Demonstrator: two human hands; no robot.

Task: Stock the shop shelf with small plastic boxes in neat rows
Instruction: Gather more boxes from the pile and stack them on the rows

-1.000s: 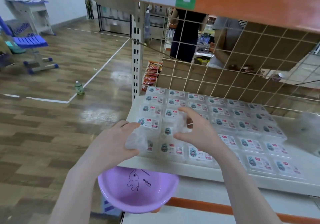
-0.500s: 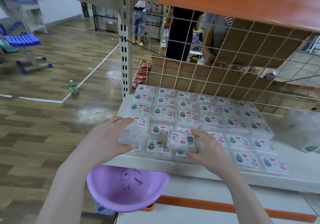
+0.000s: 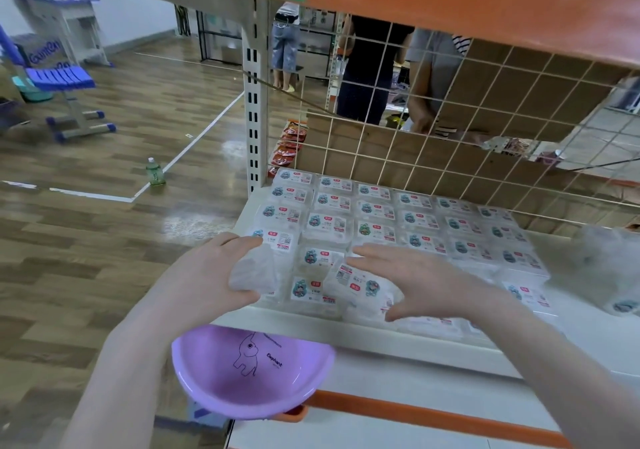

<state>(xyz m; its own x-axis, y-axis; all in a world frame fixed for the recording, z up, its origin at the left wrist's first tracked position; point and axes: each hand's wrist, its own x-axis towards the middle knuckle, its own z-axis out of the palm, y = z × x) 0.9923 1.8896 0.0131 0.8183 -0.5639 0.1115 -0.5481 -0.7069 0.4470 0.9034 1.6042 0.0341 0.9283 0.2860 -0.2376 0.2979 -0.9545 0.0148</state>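
Several small clear plastic boxes (image 3: pixel 375 232) with printed labels lie in rows on the white shelf (image 3: pixel 408 339). My left hand (image 3: pixel 211 272) grips a clear plastic bag (image 3: pixel 258 273) of boxes at the shelf's front left corner. My right hand (image 3: pixel 419 278) rests with spread fingers on one box (image 3: pixel 360 284) that lies on top of the front row, its label turned toward me.
A purple bowl (image 3: pixel 249 369) with an elephant drawing juts out from the lower shelf below my hands. A wire grid (image 3: pixel 450 157) backs the shelf; people stand behind it. Another clear bag (image 3: pixel 609 265) lies at the right. A green bottle (image 3: pixel 154 172) stands on the wooden floor.
My right hand took a box from the bag, carried it down to the front row and now lies flat over it. My left hand kept hold of the bag.
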